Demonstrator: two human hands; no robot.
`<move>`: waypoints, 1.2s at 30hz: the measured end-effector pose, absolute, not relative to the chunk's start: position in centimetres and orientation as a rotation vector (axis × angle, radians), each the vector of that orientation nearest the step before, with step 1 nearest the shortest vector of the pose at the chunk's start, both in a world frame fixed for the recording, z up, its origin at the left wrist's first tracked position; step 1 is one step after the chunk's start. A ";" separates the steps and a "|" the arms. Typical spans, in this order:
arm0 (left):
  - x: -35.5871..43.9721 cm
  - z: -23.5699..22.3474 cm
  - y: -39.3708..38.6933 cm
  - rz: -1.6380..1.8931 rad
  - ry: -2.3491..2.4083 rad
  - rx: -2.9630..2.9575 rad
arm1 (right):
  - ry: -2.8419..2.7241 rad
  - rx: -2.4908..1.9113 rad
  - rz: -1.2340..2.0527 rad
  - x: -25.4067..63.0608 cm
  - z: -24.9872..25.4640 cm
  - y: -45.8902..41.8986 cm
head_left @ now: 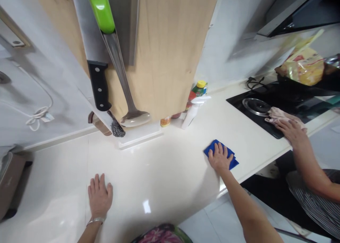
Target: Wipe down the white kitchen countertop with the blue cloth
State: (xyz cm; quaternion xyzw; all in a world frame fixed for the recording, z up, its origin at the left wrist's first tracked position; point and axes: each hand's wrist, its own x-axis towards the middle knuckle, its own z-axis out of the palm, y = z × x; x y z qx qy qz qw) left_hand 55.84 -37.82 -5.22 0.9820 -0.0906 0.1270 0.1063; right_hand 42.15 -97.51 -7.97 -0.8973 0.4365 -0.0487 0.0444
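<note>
My left hand [99, 195] lies flat on the glossy cream countertop [164, 168], fingers stretched out, holding nothing. My right hand [220, 158] presses flat on a blue cloth [212, 147] farther right on the same counter, fingers spread over it. Another person's hand [290, 129] at the right rests on a beige rag [278, 114] at the edge of the black gas hob [255, 110].
A wooden board [164, 52] stands at the back with a black-handled knife [98, 85], a green-handled ladle [119, 66] and a steel scourer [117, 128]. A white spray bottle [193, 110] and a yellow-capped bottle [198, 89] stand beside it. A yellow bag [305, 66] sits by the hob.
</note>
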 end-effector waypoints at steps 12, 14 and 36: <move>55.9 -5.7 -37.6 0.371 -0.257 2.899 | 1.217 -2.759 -0.112 53.4 -5.9 -90.0; 56.0 -5.8 -37.5 0.374 -0.243 2.892 | 1.126 -2.799 -0.101 54.6 -5.4 -87.4; 55.7 -4.0 -39.0 0.334 -0.200 2.847 | -0.006 -2.801 -0.113 36.3 -3.9 -71.1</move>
